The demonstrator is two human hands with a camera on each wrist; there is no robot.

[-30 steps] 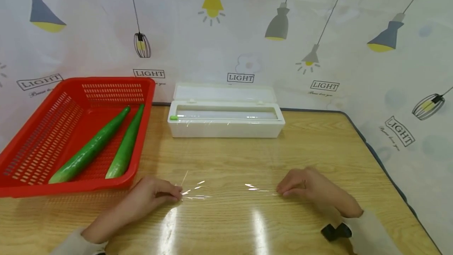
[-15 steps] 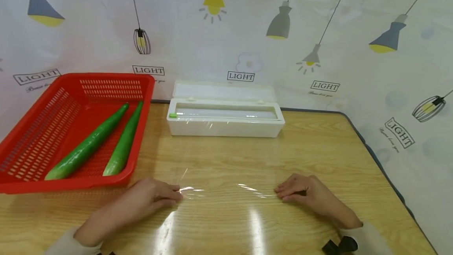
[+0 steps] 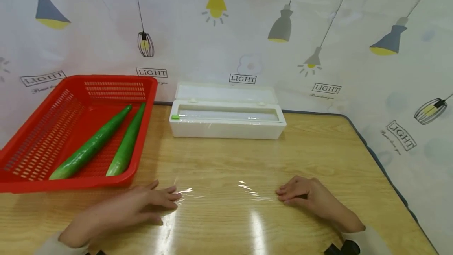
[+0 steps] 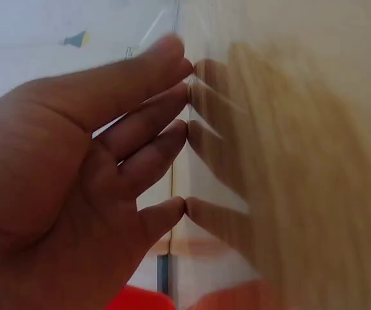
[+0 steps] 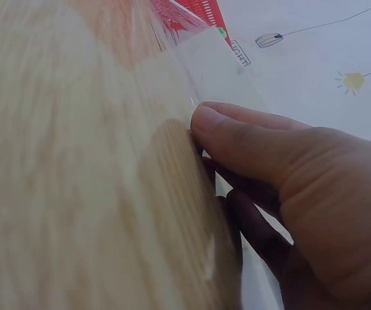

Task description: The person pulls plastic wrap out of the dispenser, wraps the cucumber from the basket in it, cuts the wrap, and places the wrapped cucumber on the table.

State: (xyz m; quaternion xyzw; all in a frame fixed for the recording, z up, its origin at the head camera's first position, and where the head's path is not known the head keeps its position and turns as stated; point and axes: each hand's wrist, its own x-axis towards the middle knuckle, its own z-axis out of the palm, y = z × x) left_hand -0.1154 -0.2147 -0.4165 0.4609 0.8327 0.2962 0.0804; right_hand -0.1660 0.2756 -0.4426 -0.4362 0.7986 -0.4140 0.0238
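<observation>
A sheet of clear cling film (image 3: 249, 187) stretches over the wooden table from a white cling film dispenser (image 3: 226, 130) whose lid stands up. Only glints and faint edges mark the film. At its near right corner my right hand (image 3: 309, 194) pinches the film between thumb and fingers; the thumb (image 5: 214, 123) meets the film's edge in the right wrist view. My left hand (image 3: 141, 204) rests at the near left corner with fingers spread, fingertips touching the film-covered tabletop. In the left wrist view those fingertips (image 4: 180, 129) meet their own reflections.
A red perforated basket (image 3: 150, 101) stands at the left, close to my left forearm. Two long green cucumbers (image 3: 93, 141) (image 3: 127, 143) lie inside. A small green slider (image 3: 175, 117) sits on the dispenser's left end. Behind the table hangs a lamp-printed cloth (image 3: 198, 50).
My left hand has let go of the film's corner and spread its fingers flat there, shifting slightly left. My right hand keeps its pinch, nearly in place.
</observation>
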